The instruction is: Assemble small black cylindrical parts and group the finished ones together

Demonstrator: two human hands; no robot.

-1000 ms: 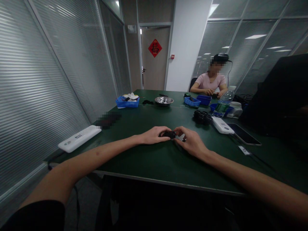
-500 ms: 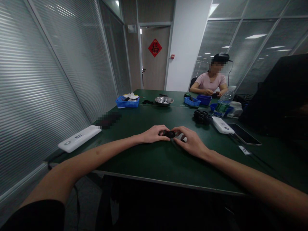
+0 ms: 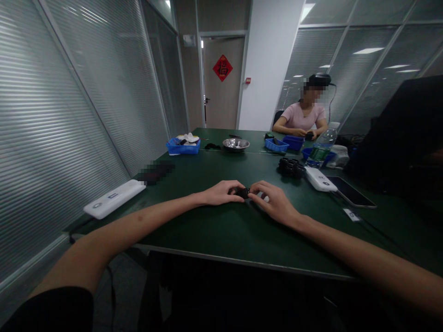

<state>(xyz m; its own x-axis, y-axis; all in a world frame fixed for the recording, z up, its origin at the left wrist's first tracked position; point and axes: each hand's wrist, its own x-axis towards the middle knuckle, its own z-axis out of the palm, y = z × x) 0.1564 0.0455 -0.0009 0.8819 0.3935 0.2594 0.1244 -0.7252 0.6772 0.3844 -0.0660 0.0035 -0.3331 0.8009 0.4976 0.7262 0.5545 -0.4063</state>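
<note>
Near the middle of the dark green table (image 3: 214,230), a small black object (image 3: 243,192) lies between my two hands. My left hand (image 3: 224,192) grips its left side between thumb and fingers. From the right, my right hand (image 3: 272,200) reaches its right end, thumb and fingertips pinched together there. Something pale, partly hidden, shows between the thumb and fingers of my right hand. The black object's details are too small and dark to make out.
A metal bowl (image 3: 236,145) and blue baskets (image 3: 185,148) stand farther back. At right are black parts (image 3: 291,168), a bottle (image 3: 320,150), a white power bank (image 3: 320,180) and a phone (image 3: 351,191). Another white device (image 3: 114,199) lies left. A person (image 3: 304,117) sits across.
The fingers of my right hand have closed in a little on the right end of the black object. My left hand keeps its hold in nearly the same place.
</note>
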